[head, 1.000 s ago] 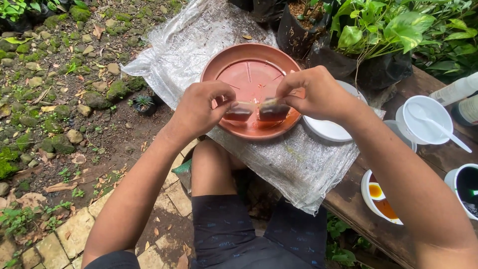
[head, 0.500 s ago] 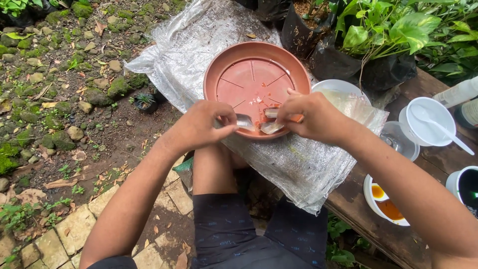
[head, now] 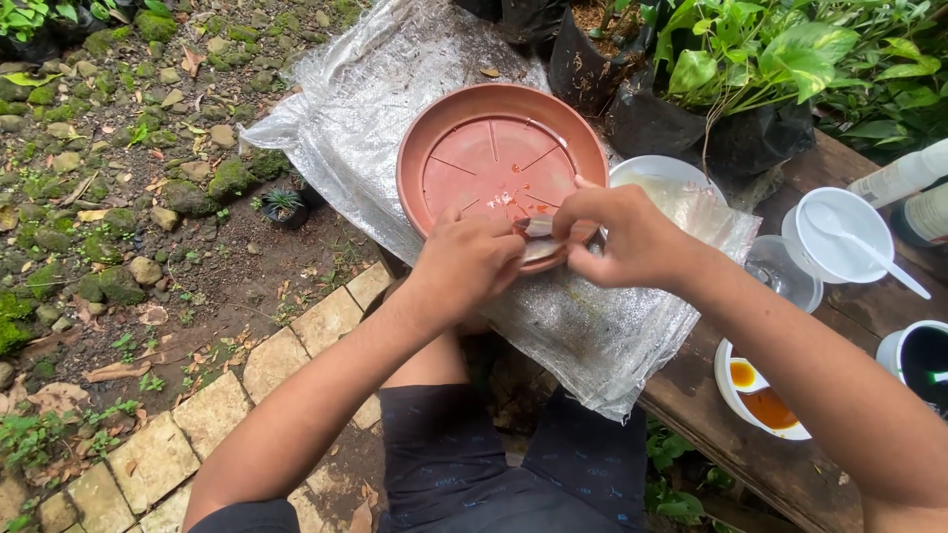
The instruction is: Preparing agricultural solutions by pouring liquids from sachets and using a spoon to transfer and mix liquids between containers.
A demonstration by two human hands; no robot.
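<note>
Over terracotta saucer (head: pixel 494 163), both hands' fingers (head: pixel 583 202) pinch something small, perhaps plastic (head: pixel 539 227), half-hidden.

A terracotta-red saucer (head: pixel 494 158) lies on clear silvery plastic sheet (head: pixel 395 89) beside white bowls (head: pixel 839 237).

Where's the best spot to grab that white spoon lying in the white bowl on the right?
Probably the spoon by its handle end, coming from the right: the handle slants down past the white bowl rim and sticks out free, while its scoop lies inside.
</note>
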